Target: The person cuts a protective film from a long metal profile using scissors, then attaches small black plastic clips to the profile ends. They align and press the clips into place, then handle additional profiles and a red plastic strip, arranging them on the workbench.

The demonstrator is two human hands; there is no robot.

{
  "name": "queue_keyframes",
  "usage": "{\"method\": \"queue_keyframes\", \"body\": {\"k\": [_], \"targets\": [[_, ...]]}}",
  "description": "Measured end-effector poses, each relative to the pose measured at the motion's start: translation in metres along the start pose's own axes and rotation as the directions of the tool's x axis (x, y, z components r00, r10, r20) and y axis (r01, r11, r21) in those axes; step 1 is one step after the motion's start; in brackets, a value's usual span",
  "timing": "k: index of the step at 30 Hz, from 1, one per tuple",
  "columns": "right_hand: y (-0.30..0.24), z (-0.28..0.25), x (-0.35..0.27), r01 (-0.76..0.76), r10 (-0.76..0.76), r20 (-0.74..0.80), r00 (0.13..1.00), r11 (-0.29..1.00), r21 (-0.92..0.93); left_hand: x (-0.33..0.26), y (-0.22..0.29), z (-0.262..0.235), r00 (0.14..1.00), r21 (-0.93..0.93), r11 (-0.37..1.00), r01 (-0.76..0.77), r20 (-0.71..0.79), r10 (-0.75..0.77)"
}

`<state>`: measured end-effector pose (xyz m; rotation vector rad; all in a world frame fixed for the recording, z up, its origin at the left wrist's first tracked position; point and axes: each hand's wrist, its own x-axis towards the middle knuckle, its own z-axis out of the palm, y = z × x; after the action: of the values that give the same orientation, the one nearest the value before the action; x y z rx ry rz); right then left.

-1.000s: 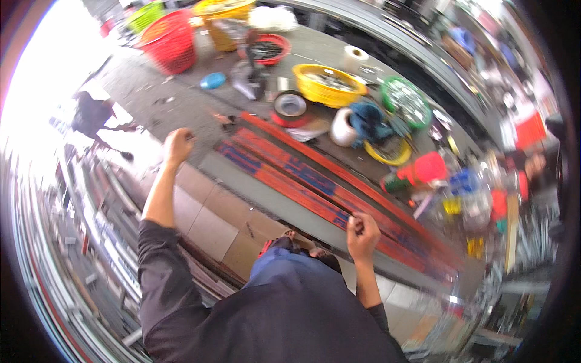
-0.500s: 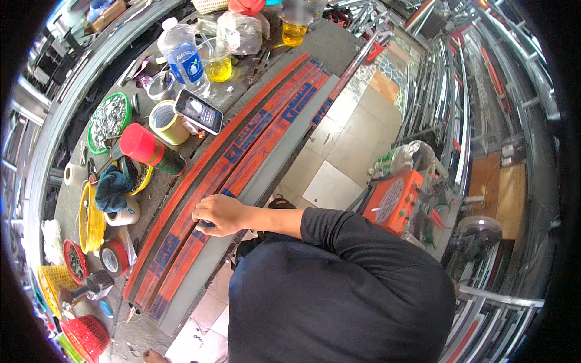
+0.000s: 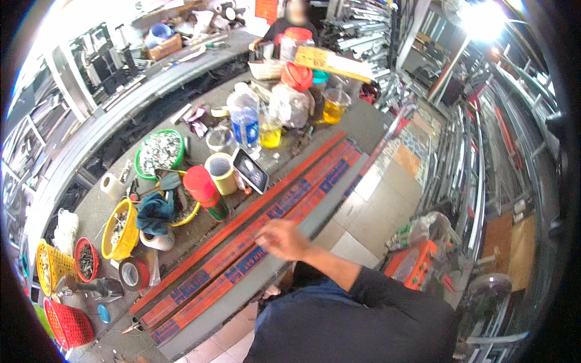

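Long metal profiles [image 3: 239,273] wrapped in orange-red and blue printed film lie side by side, slanting across the bench. My right hand [image 3: 282,241] is over the middle of these profiles, its fingers smeared by motion; whether it touches them I cannot tell. Just a small blurred part of my left hand [image 3: 136,359] shows at the lower edge, near the profiles' near end. Scissors [image 3: 133,327] lie beside that end. Behind the profiles stand a red-capped bottle [image 3: 201,184], a roll of pale tape [image 3: 221,172] and a phone [image 3: 250,170] with a lit screen.
Baskets of small parts, including a green one [image 3: 160,154] and a yellow one [image 3: 119,230], line the bench's left. A water bottle [image 3: 245,118] and a cup of yellow liquid [image 3: 333,107] stand farther back. A person [image 3: 296,21] is beyond the bench. Metal bars fill racks at right.
The view has tilted up, bringing the bench's far end and a person into sight. My right hand has shifted along the profiles and blurred; less of my left hand shows.
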<state>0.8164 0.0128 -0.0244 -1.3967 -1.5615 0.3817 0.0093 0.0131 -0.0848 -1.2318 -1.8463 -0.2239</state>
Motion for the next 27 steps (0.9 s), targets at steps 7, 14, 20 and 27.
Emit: {"method": "queue_keyframes", "body": {"k": [7,14,20,27], "targets": [[0.141,-0.195,-0.054,-0.827,0.408,-0.813,0.414,0.542,-0.149,-0.086,0.148,-0.116,0.88,-0.513,0.72,0.466,0.188,-0.436],[0.18,-0.219,-0.076,-0.799,0.797,-0.528,0.293,0.507,0.323,-0.086,0.154,-0.134,0.818,-0.521,0.642,0.562,0.24,-0.522],[0.182,-0.222,-0.078,-0.737,0.867,-0.407,0.289,0.473,0.484,-0.095,0.113,-0.11,0.664,-0.578,0.369,0.727,0.459,-0.59],[0.177,-0.227,-0.082,-0.673,0.855,-0.305,0.42,0.518,0.528,-0.113,0.07,-0.079,0.654,-0.429,0.509,0.746,0.618,-0.437]]}}
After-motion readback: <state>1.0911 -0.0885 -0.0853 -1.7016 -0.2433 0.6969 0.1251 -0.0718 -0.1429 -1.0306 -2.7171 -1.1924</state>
